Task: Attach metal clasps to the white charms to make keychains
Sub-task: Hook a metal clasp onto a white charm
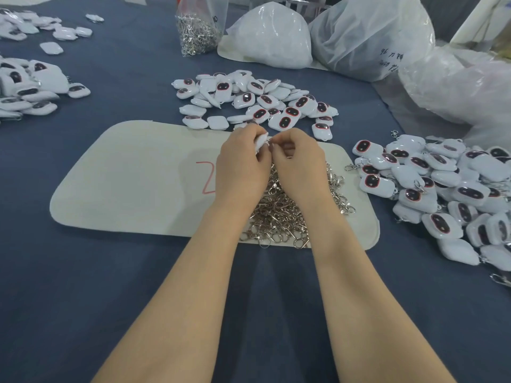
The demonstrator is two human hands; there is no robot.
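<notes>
My left hand (243,158) grips a white charm (261,140), mostly hidden by the fingers. My right hand (297,157) meets it fingertip to fingertip and pinches a small metal clasp (289,155), of which only a glint shows. Both hands hover over a heap of loose silver clasps (287,211) on a pale mat (132,183). A pile of white charms with dark, red-rimmed faces (257,100) lies just beyond the mat. To the right sits a pile of charms with clasps on them (442,194).
More white charms lie at the far left (30,84) and top left (41,26). A clear bag of clasps (197,31) stands at the back, beside large white plastic bags (359,34). Blue cloth (110,272) covers the table.
</notes>
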